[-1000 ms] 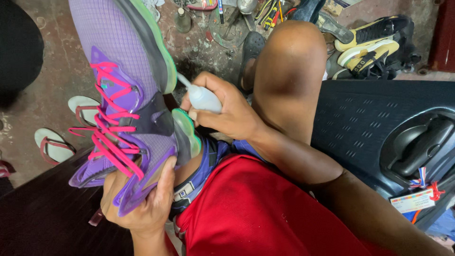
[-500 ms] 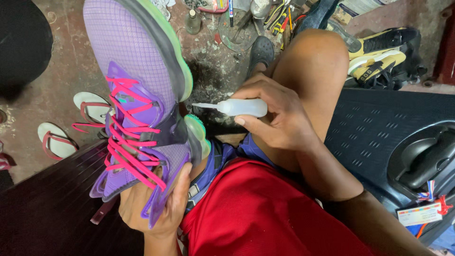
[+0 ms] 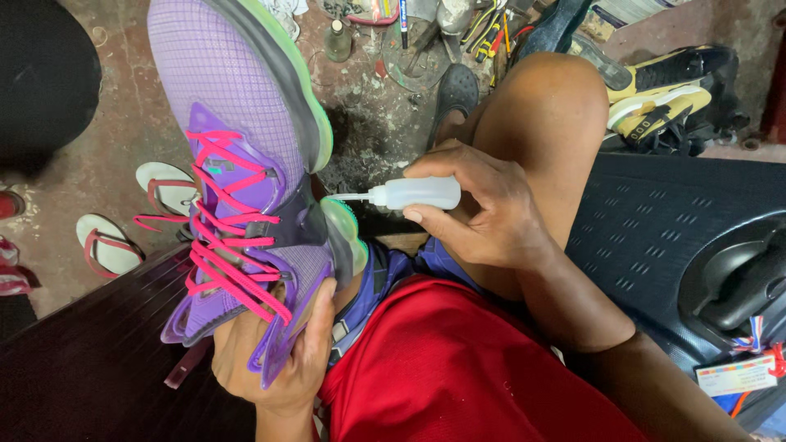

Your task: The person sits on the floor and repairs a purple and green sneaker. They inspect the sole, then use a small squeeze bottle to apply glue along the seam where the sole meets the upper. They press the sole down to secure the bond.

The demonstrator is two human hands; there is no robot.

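1. Centrally, a purple sneaker [image 3: 237, 139] with pink laces [image 3: 229, 245] and a green-edged sole [image 3: 307, 106] was held up on its side, toe pointing away, over the person's lap.
2. The left hand [image 3: 274, 360] gripped it from below at the heel end, fingers [image 3: 315, 327] curled round the collar and closed on the shoe.
3. The right hand [image 3: 479, 213] held a small clear squeeze bottle [image 3: 417, 194] level, fingers wrapped round its body and thumb underneath; its thin nozzle [image 3: 348, 197] pointed at the seam where the sole met the upper, touching it or just short of it, which I could not tell.
4. The sneaker looked light but bulky, soft in the upper and stiffer along the sole, so the heel and the sole edge seemed the firmest places to hold it.
5. The bottle looked light and soft-walled; a hard squeeze would likely push out too much, so a hold round its middle suited it.
6. Red shorts [image 3: 458, 368] covered the lap, and a bare knee [image 3: 544, 106] rose just behind the right hand.
7. On the stained floor [image 3: 368, 106] lay white sandals [image 3: 106, 245] to the left, tools [image 3: 483, 24] and a small bottle [image 3: 336, 41] at the top, and yellow-and-black shoes [image 3: 663, 98] to the right.
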